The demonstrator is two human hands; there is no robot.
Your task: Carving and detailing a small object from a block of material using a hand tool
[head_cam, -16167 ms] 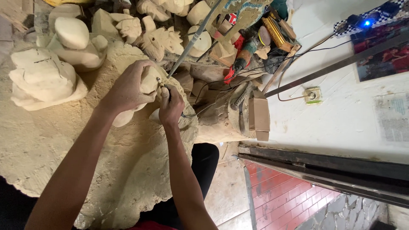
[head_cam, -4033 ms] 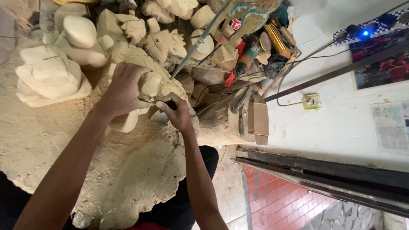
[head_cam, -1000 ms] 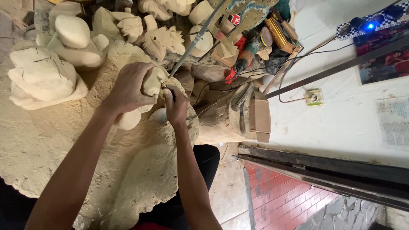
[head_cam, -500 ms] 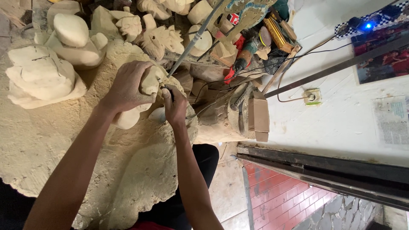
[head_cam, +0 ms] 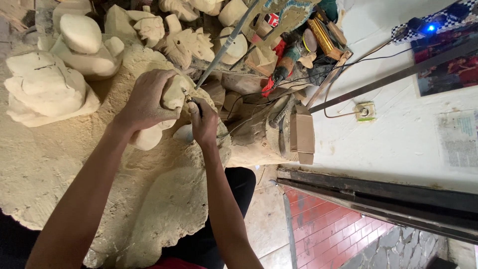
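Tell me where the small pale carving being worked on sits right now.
In the head view, upper left of centre, the small pale carving is gripped by the left hand over the sawdust-covered slab, with the right hand touching its right side.

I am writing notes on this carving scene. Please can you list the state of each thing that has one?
left hand: closed around the small pale carving
small pale carving: held up, being worked
right hand: gripping a thin dark tool, tip against the carving
large pale carved blocks: resting on the heap, untouched
red power tool: lying idle among clutter
wall socket: cable plugged in
blue light: lit
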